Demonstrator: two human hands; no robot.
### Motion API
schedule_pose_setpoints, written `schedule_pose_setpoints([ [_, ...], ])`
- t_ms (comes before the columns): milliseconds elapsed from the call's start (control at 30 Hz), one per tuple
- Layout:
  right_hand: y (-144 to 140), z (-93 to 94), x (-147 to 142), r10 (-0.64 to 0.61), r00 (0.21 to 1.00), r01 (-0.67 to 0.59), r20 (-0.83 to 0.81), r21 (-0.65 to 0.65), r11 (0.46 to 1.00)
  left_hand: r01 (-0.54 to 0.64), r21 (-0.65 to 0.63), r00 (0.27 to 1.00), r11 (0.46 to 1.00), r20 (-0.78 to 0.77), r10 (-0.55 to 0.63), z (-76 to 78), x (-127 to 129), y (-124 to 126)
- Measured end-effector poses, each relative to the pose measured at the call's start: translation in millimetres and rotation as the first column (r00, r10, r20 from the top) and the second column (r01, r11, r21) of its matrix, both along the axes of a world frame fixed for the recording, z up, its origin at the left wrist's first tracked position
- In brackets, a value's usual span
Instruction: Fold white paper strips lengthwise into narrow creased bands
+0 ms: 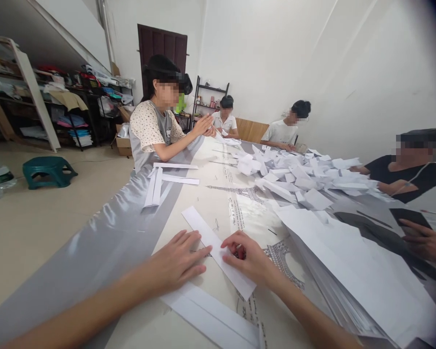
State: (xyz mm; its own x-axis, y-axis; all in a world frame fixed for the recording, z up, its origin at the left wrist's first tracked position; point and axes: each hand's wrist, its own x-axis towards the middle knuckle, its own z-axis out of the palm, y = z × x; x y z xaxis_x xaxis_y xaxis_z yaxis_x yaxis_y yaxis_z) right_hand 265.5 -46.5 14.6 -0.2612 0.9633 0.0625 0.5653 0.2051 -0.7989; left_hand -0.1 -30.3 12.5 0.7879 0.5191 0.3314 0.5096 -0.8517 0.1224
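While the cloth-covered worktop point(105, 237) is spanning the foreground, a heap of folded papers point(298, 179) is lying toward its far right; a stack of white sheets point(359, 271) is resting nearer. A creased paper piece point(214, 315) is lying closest to the wearer. Just beyond, a white paper strip point(218, 256) is lying slantwise between both hands. Left hand point(178, 257): spreading loosely, fingers touching the strip, gripping nothing. Right hand point(249, 254): half curling over the strip's right edge; whether pinching, cannot tell.

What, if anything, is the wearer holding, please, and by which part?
Nothing appears gripped: left hand and right hand seem to touch opposite long edges of the paper strip.
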Motion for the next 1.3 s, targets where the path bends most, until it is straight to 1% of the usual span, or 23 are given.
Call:
schedule_pose_setpoints([
  [133,-3.2,-1.6,-4.0,-0.054,0.998,0.054,0.037,0.012,0.998,0.004,0.033,0.999,0.999,-0.053,-0.002,1.1,3.2,-5.1],
  [233,-5.1,-0.6,-6.1,-0.052,0.996,0.051,0.073,0.005,0.999,0.017,0.065,0.997,0.998,-0.07,-0.013,-0.5,3.4,-6.8],
  [400,-8.3,3.1,-6.9,-0.073,0.988,0.071,0.135,0.019,0.997,0.023,0.072,0.993,0.997,-0.12,-0.015,1.8,3.4,-7.5],
  [533,-10.3,2.9,-8.3,-0.062,0.983,0.058,0.173,0.031,0.998,0.023,0.065,0.998,0.998,-0.066,-0.019,2.9,4.1,-7.9],
  [633,-10.3,0.5,-9.3,-0.07,0.983,0.065,0.171,0.036,0.997,0.031,0.065,0.999,0.997,-0.028,-0.029,-0.6,4.6,-7.2],
  [767,-9.7,-3.0,-9.1,-0.079,0.986,0.071,0.15,0.063,0.996,0.039,0.077,0.999,0.996,-0.026,-0.037,-5.6,5.3,-5.4],
  [933,-11.7,-3.1,-8.3,-0.06,0.985,0.047,0.163,0.078,0.996,0.068,0.13,0.995,0.989,-0.08,-0.058,-4.3,6.1,-3.6],
  [1033,-13.5,-0.1,-8.1,-0.042,0.982,0.024,0.183,0.101,0.995,0.069,0.144,0.99,0.987,-0.13,-0.05,-2.8,6.1,-2.6],
  [1100,-14.8,3.0,-8.1,-0.023,0.978,0.002,0.207,0.103,0.995,0.069,0.148,0.991,0.987,-0.128,-0.05,-2.7,5.8,-1.9],
  [1200,-17.6,9.0,-8.2,0.016,0.97,-0.035,0.243,0.076,0.997,0.069,0.132,0.993,0.989,-0.102,-0.055,-2.6,5.3,-0.9],
  [1300,-22.2,17.2,-7.5,0.104,0.967,-0.113,0.232,0.028,0.993,0.065,0.083,0.994,0.994,-0.095,-0.057,-1.1,5.1,-0.7],
])
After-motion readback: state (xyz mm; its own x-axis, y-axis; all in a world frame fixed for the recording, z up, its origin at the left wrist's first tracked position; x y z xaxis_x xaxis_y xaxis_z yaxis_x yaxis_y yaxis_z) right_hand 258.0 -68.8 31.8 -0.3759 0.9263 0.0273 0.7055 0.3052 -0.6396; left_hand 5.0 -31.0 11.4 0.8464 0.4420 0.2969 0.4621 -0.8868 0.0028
